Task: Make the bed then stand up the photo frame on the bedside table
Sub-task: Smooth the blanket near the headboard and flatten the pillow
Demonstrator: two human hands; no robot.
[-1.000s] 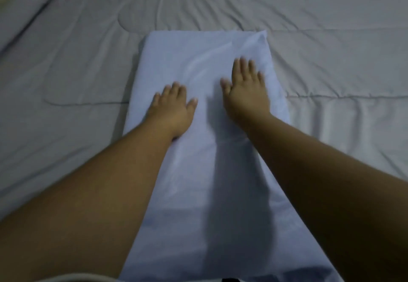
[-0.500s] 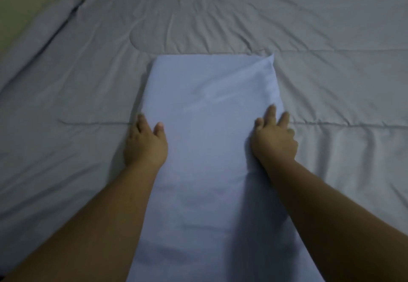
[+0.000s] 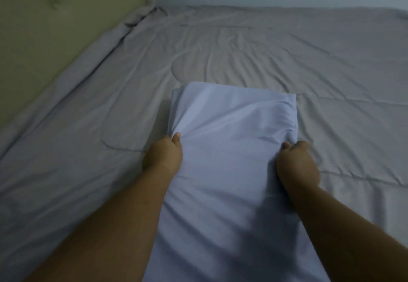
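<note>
A pale blue folded sheet point(image 3: 231, 160) lies lengthwise on the grey quilted bed point(image 3: 309, 71), running from the near edge of the view toward the middle of the mattress. The left hand point(image 3: 162, 157) closes its grip on the sheet's left edge, thumb on top, bunching the cloth into creases. The right hand point(image 3: 297, 163) closes likewise on the right edge. An olive padded headboard point(image 3: 44, 27) stands at the left. Half a second ago both hands rested flatter along the edges; now the fingers are curled in and the fabric is pinched. The photo frame is out of view.
</note>
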